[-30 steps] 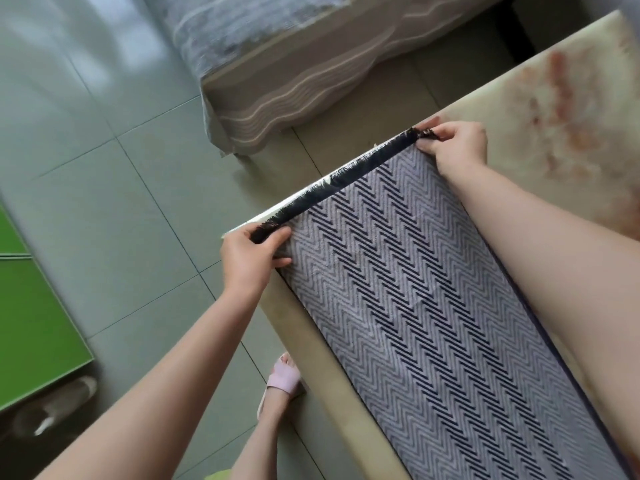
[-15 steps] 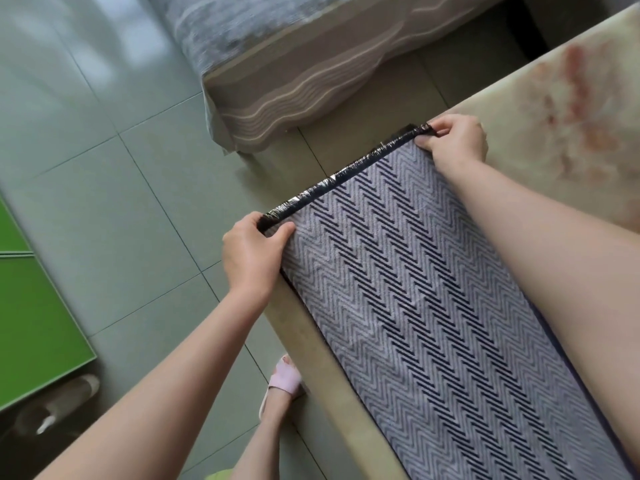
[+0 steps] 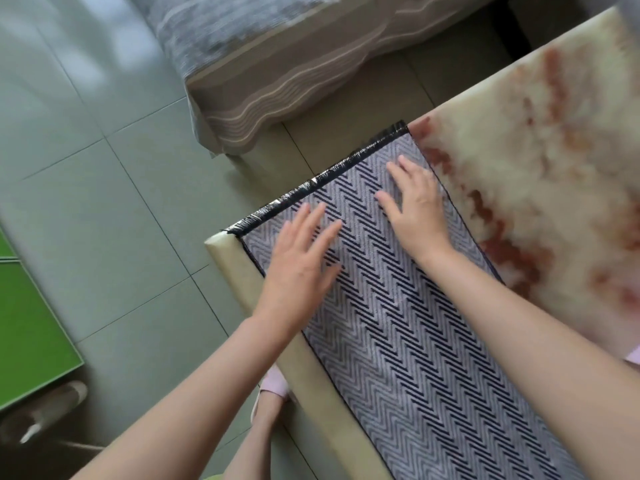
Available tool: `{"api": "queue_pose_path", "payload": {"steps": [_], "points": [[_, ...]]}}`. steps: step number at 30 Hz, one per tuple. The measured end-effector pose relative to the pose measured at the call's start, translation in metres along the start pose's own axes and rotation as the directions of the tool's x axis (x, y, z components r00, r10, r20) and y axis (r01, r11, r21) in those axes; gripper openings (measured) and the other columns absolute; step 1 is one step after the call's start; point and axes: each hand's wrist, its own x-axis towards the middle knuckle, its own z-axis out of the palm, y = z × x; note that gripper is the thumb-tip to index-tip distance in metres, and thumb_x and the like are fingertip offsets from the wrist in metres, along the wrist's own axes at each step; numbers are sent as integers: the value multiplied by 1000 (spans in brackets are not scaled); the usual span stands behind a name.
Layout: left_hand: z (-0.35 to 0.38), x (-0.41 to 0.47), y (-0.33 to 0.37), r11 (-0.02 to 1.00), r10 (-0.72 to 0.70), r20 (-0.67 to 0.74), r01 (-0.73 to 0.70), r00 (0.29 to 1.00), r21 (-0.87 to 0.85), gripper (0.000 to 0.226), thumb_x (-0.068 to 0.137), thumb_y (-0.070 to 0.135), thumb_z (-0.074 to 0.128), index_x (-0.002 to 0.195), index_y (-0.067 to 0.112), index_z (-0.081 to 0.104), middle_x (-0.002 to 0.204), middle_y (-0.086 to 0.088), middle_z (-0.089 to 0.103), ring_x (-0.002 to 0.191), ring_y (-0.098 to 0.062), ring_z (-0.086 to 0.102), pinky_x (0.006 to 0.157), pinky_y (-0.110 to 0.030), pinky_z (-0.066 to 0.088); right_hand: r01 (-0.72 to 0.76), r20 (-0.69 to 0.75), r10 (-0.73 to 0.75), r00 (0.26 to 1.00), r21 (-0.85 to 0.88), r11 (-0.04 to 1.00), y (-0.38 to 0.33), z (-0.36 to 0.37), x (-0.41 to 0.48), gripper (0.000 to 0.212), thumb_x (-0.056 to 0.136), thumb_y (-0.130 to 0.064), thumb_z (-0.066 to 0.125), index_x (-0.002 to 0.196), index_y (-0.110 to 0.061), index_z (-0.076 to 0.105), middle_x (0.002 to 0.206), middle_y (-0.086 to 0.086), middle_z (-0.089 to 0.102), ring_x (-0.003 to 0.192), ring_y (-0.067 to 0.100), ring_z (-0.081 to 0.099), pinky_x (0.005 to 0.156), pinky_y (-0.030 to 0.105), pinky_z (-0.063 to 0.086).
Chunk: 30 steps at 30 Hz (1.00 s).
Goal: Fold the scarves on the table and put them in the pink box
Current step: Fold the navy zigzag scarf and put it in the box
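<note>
Nearby, striped bed (image 3: 277, 74) beyond table (image 3: 519, 168), green panel (image 3: 31, 334), scarf (image 3: 398, 323) spread flat

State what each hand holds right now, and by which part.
Nothing is held. The left hand and right hand lie flat, fingers straight, on the grey-and-navy herringbone woven scarf near its dark fringed end.

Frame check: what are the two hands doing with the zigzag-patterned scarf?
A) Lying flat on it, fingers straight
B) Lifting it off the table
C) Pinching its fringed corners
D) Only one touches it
A: the left hand and right hand both lie palm-down with straight fingers on the scarf, just short of its dark fringe, and the scarf is spread flat on the table.
</note>
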Motion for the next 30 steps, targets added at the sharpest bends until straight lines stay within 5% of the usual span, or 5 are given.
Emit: {"api": "queue_pose_path", "payload": {"steps": [9, 15, 18, 24, 30], "points": [[38, -10, -5, 958, -61, 177, 7, 982, 288, 82, 83, 76, 17, 151, 33, -1, 159, 0, -9, 145, -22, -14, 112, -54, -13, 80, 287, -1, 958, -264, 961, 14, 8, -1, 68, 99, -50, 21, 149, -20, -15, 157, 2, -23, 144, 17, -22, 116, 32, -16], [28, -3, 10, 956, -169, 228, 103, 959, 273, 79, 82, 74, 6, 145, 34, -20, 151, 1, -34, 138, -22, -35, 110, -58, -18, -120, -56, 131, 990, 156, 980, 21, -11, -24, 56, 96, -27, 50, 147, -16, 32, 156, 5, 24, 140, 23, 25, 114, 32, 17], [23, 3, 24, 972, -132, 219, 83, 967, 220, 74, 89, 64, 18, 145, 35, -20, 150, 2, -36, 137, -21, -35, 110, -56, -19, -309, -349, 378, 857, 239, 921, 48, -21, -74, 35, 86, -21, 63, 121, -14, 60, 121, 9, 52, 114, 28, 46, 96, 24, 28], [57, 11, 55, 933, 130, 334, -229, 934, 277, 74, 83, 69, 7, 149, 37, -8, 157, -2, -20, 142, -24, -25, 110, -62, -13, -608, -285, 689, 666, 328, 723, 113, -22, -169, 20, 80, -24, 72, 97, -15, 65, 101, 9, 59, 98, 25, 48, 92, 27, 27], [72, 10, 67, 920, 78, 336, -197, 939, 338, 78, 81, 71, 5, 148, 36, -13, 156, -4, -23, 142, -26, -24, 109, -61, -13, -604, -190, 679, 709, 332, 724, 128, -38, -168, 10, 81, -23, 72, 79, -19, 63, 79, 1, 58, 95, 21, 40, 80, 25, 29]]}}
